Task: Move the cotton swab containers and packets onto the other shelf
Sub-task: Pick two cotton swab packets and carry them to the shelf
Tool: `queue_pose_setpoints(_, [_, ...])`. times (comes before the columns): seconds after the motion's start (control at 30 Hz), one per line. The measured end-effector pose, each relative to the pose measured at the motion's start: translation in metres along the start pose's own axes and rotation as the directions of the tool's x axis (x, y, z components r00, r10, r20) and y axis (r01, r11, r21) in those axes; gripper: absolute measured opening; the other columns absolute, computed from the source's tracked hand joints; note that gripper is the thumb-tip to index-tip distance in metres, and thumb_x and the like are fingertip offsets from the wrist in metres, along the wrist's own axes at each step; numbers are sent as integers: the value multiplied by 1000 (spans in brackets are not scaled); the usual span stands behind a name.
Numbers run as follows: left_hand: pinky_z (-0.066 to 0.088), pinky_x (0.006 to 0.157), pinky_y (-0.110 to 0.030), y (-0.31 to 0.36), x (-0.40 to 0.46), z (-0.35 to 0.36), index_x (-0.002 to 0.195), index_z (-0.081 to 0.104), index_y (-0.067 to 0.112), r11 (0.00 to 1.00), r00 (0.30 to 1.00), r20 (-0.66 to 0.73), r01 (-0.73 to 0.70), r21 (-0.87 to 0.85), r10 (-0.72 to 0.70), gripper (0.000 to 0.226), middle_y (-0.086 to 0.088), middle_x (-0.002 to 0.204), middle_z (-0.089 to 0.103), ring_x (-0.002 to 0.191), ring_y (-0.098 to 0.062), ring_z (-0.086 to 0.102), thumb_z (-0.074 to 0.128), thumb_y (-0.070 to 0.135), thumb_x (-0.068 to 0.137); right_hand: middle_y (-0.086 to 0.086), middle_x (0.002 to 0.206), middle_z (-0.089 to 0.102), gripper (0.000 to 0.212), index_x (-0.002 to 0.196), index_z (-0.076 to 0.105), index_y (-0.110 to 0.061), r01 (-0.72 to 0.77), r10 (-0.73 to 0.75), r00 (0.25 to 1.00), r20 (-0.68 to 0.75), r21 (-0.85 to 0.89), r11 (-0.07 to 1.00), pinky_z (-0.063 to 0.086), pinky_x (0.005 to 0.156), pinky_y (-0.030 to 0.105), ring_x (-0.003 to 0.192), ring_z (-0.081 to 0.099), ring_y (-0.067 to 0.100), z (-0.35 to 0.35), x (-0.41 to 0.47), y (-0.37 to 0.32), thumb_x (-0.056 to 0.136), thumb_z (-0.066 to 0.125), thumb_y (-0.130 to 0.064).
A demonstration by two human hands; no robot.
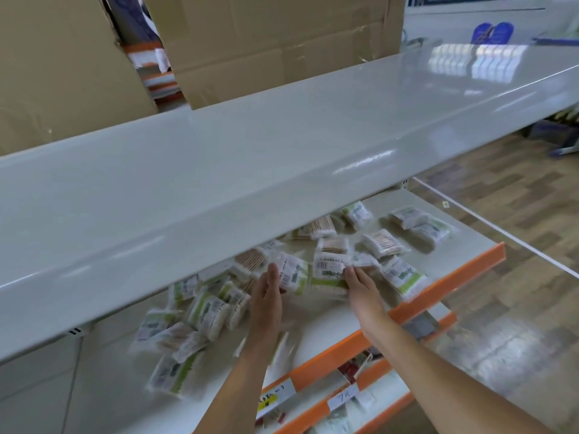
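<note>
**Both hands close in on a cluster of swab packets under the upper shelf**

The cotton swab packets (316, 270) are soft, crinkly clear plastic pouches, flat and roughly rectangular, with green-and-white printed labels and barcode stickers; some show rows of pale wooden sticks through the film. They lie scattered and overlapping on the lower shelf (463, 242), a smooth off-white metal board with a bright orange price strip along its front edge. Many on the near left are motion-blurred.

The left hand (268, 289) reaches in with its fingers nearly straight and together, its palm turned toward the middle, pressed against the left side of a small bunch of packets. The right hand (360, 281) meets the same bunch from the other side, its fingers bent over the packets' edge. Between them the two hands hem the bunch in; whether it is lifted off the shelf cannot be told.

Above and nearer the camera runs the upper shelf (282, 158), a long glossy pale-grey metal board with a rounded front lip that reflects the ceiling lights. Behind it stand large brown cardboard boxes (282, 42), creased and taped. Lower orange-edged shelves (344, 399) carry handwritten price tags. To the right lies a wood-patterned floor (517, 277) with a sheen.
</note>
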State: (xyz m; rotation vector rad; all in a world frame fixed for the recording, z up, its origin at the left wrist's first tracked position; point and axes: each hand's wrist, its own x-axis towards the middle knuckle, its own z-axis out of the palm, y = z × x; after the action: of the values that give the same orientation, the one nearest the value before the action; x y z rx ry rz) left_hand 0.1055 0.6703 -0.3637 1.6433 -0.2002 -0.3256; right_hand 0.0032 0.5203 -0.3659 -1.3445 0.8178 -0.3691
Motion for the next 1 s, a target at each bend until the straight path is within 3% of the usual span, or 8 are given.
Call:
queue_pose_setpoints(0.13, [54, 83, -58, -1, -1, -2, 87, 69, 19, 1000, 1000, 7, 17, 22, -17, 66, -13, 91, 71, 91, -39, 68, 52, 83, 78, -8, 127, 62, 35, 125, 64, -31, -32, 32, 999, -21, 5, 999, 41, 103, 31, 117, 56, 9, -5, 6, 5, 107, 37, -44])
queue_pose_setpoints(0.27, [57, 89, -50, 5, 0, -3, 101, 72, 39, 994, 995, 33, 95, -59, -93, 52, 4, 98, 76, 96, -23, 72, 56, 82, 76, 0, 135, 63, 49, 137, 59, -23, -86, 87, 996, -13, 57, 995, 40, 113, 46, 125, 57, 19, -12, 12, 4, 105, 36, -51])
queue_pose_setpoints(0.4, [60, 75, -40, 17, 3, -8, 121, 67, 22, 958, 984, -7, 171, -229, -177, 53, -6, 101, 76, 90, -25, 73, 57, 63, 89, 12, 120, 71, 50, 132, 60, -16, -101, 81, 991, 111, 191, 976, 53, 98, 55, 108, 69, 34, -22, 15, -7, 99, 52, -52])
queue_pose_setpoints(0.5, [61, 69, -35, 26, -1, -9, 120, 66, 14, 897, 968, 6, 235, -375, -251, 52, -10, 103, 76, 87, -23, 74, 60, 55, 88, 14, 114, 73, 61, 130, 57, -13, -75, 47, 958, 283, 88, 993, 60, 82, 46, 96, 73, 33, -26, 11, -10, 77, 79, -33])
queue_pose_setpoints(0.6, [58, 77, -40, 31, -8, -11, 122, 65, 14, 864, 958, 27, 269, -426, -285, 56, -12, 110, 74, 96, -27, 72, 60, 57, 87, 11, 107, 74, 59, 121, 57, -22, -25, 37, 934, 356, -38, 999, 60, 70, 36, 87, 75, 26, -23, 9, -15, 70, 86, -18])
queue_pose_setpoints(0.7, [58, 63, -32, 35, -15, -16, 118, 67, 13, 840, 957, 26, 267, -473, -290, 59, -10, 101, 75, 80, -20, 73, 65, 58, 81, 5, 100, 71, 63, 115, 58, -23, 56, -13, 916, 400, -97, 994, 56, 65, 29, 79, 72, 17, -21, 10, -30, 60, 89, -20])
queue_pose_setpoints(0.87, [61, 73, -36, 37, -25, -29, 119, 64, 11, 755, 959, 50, 250, -607, -278, 33, -13, 109, 74, 94, -24, 73, 69, 25, 90, 20, 78, 46, 33, 97, 56, 13, 143, -80, 898, 432, -114, 983, 38, 70, 34, 78, 50, 21, -19, 12, -51, 79, 72, -8])
queue_pose_setpoints(1.0, [59, 76, -36, 35, -30, -36, 106, 67, 12, 752, 945, -19, 247, -611, -326, 18, -11, 94, 74, 87, -22, 71, 68, 16, 89, 12, 100, 73, 16, 106, 72, -10, 63, -30, 892, 450, -59, 996, 53, 73, 35, 91, 69, 25, -16, 5, -61, 91, 65, -9])
